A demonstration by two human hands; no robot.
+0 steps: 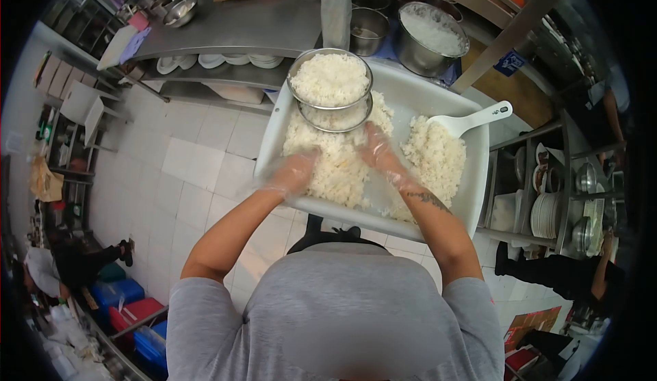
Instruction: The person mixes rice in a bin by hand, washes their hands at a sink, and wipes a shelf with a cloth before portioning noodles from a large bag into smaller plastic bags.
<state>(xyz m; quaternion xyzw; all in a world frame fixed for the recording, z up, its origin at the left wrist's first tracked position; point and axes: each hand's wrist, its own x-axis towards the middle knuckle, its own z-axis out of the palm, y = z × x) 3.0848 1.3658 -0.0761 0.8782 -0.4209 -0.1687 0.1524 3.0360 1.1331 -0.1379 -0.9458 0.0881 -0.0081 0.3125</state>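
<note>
A large white plastic tub stands in front of me with cooked white rice heaped in it. My left hand, in a clear plastic glove, is at the left side of the heap; motion blurs its fingers. My right hand, gloved too, reaches into the heap's right side with fingers extended, near the lower metal bowl. A second metal bowl, full of rice, sits above the lower one at the tub's far side. On a separate rice mound at the right lies a white rice paddle.
Behind the tub are a big metal pot with white contents and several smaller pots. A steel counter is at the far left, plates fill a right-hand shelf. Other people are partly visible at both sides.
</note>
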